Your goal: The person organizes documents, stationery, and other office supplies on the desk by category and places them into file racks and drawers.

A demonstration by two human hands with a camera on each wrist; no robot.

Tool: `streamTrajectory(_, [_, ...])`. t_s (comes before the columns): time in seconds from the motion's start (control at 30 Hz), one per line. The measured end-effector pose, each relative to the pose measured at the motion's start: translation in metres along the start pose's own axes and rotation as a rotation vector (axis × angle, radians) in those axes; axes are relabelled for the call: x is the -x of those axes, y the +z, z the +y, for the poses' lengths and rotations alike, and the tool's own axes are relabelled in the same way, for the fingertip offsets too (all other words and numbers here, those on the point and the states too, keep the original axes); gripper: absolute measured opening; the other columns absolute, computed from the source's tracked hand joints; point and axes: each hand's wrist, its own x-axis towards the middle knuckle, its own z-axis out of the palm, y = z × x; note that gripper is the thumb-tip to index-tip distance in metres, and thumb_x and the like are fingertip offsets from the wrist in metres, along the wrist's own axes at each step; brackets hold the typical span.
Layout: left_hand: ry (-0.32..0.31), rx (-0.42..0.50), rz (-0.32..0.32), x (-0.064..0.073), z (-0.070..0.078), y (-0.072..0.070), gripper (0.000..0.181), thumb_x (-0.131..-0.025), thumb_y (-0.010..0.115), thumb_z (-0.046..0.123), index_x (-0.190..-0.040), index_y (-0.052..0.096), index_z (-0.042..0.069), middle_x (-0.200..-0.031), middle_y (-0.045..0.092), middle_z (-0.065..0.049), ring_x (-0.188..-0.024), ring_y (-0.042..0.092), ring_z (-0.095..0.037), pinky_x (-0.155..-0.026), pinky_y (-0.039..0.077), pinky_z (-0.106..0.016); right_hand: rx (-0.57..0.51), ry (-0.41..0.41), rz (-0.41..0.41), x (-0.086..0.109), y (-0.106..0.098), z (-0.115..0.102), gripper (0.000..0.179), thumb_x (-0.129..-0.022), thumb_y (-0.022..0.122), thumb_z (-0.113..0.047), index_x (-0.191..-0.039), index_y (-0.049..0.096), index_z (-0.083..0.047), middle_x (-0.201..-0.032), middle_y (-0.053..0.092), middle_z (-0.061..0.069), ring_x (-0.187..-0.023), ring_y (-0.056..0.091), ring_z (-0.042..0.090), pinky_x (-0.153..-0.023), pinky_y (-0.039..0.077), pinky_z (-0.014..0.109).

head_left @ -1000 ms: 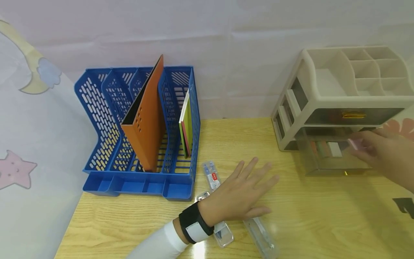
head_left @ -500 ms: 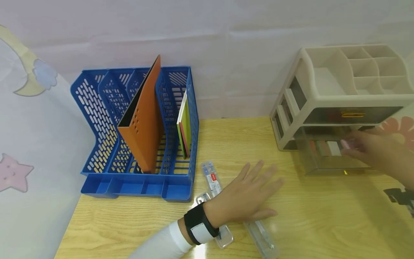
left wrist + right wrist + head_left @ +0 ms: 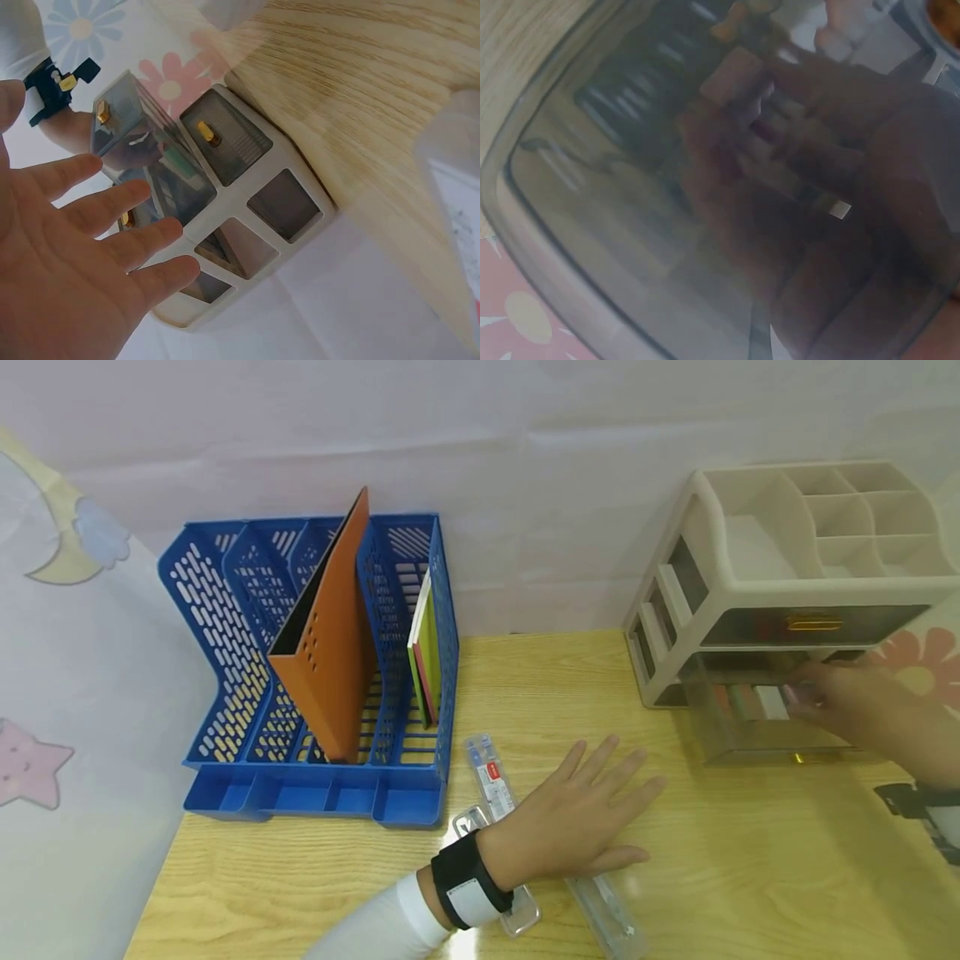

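Note:
My right hand [image 3: 862,702] reaches into the pulled-out clear drawer [image 3: 780,752] of a cream desktop drawer unit [image 3: 708,585]. Its thumb and fingers pinch a small pink block [image 3: 735,79], seen through the drawer front in the right wrist view; in the head view the fingers largely cover it. Beside it lie a white block [image 3: 770,702], a green block [image 3: 745,702] and an orange one in the drawer. My left hand [image 3: 570,827], fingers spread, hovers or rests palm down by clear plastic packages; I cannot tell which. One package [image 3: 493,781] has blue contents and a red label.
A blue slotted file rack [image 3: 315,772] stands left, holding a leaning orange folder [image 3: 337,660] and thin booklets [image 3: 426,660]. Another long clear case [image 3: 609,914] lies below my left hand. A white cloth hangs behind the table [image 3: 540,677].
My right hand has moved slightly left and deeper into the drawer with the pink block, next to the white one. The left hand has drifted a little to the right and down.

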Motion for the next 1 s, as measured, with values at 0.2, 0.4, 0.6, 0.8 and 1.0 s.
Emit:
streamTrajectory(0.2, [0.006, -0.042, 0.024, 0.000, 0.001, 0.000, 0.072, -0.097, 0.031, 0.063, -0.154, 0.027, 0.019, -0.159, 0.029, -0.014, -0.145, 0.016, -0.040, -0.114, 0.028, -0.057, 0.015, 0.006, -0.018, 0.000, 0.003, 0.005, 0.041, -0.088, 0.067, -0.012, -0.113, 0.052, 0.016, -0.089, 0.069, 0.033, -0.075, 0.067, 0.045, -0.066, 0.057, 0.059])
streamTrajectory(0.4, [0.001, -0.029, 0.024, 0.000, 0.001, 0.001, 0.070, -0.097, 0.035, 0.061, -0.152, 0.030, 0.018, -0.158, 0.030, -0.014, -0.144, 0.020, -0.040, -0.113, 0.030, -0.057, -0.036, 0.029, -0.017, 0.004, 0.000, 0.001, 0.043, -0.091, 0.065, -0.015, -0.120, 0.050, 0.013, -0.096, 0.067, 0.037, -0.082, 0.064, 0.050, -0.067, 0.055, 0.062])
streamTrajectory(0.6, [0.001, -0.044, 0.037, -0.001, 0.000, 0.001, 0.068, -0.098, 0.036, 0.059, -0.151, 0.031, 0.017, -0.156, 0.033, -0.015, -0.143, 0.024, -0.040, -0.112, 0.033, -0.056, -0.043, 0.009, 0.174, 0.026, -0.003, -0.018, 0.038, -0.085, 0.068, -0.002, -0.117, 0.051, 0.006, -0.098, 0.060, 0.037, -0.079, 0.062, 0.053, -0.051, 0.057, 0.052])
streamTrajectory(0.8, [0.000, -0.047, 0.047, -0.006, 0.000, -0.001, 0.067, -0.098, 0.038, 0.058, -0.150, 0.033, 0.016, -0.155, 0.034, -0.015, -0.142, 0.026, -0.039, -0.112, 0.033, -0.055, 0.023, -0.151, 0.572, 0.042, -0.005, -0.036, 0.041, -0.065, 0.072, 0.011, -0.105, 0.061, 0.009, -0.087, 0.064, 0.027, -0.063, 0.064, 0.041, -0.041, 0.052, 0.023])
streamTrajectory(1.0, [0.013, -0.064, 0.074, -0.013, 0.001, -0.001, 0.065, -0.098, 0.039, 0.056, -0.150, 0.035, 0.016, -0.155, 0.036, -0.015, -0.141, 0.027, -0.040, -0.112, 0.034, -0.054, -0.155, 0.002, 0.664, 0.059, 0.000, -0.051, 0.035, -0.076, 0.066, 0.009, -0.111, 0.064, 0.009, -0.091, 0.065, 0.021, -0.086, 0.039, -0.020, -0.062, 0.035, -0.005])
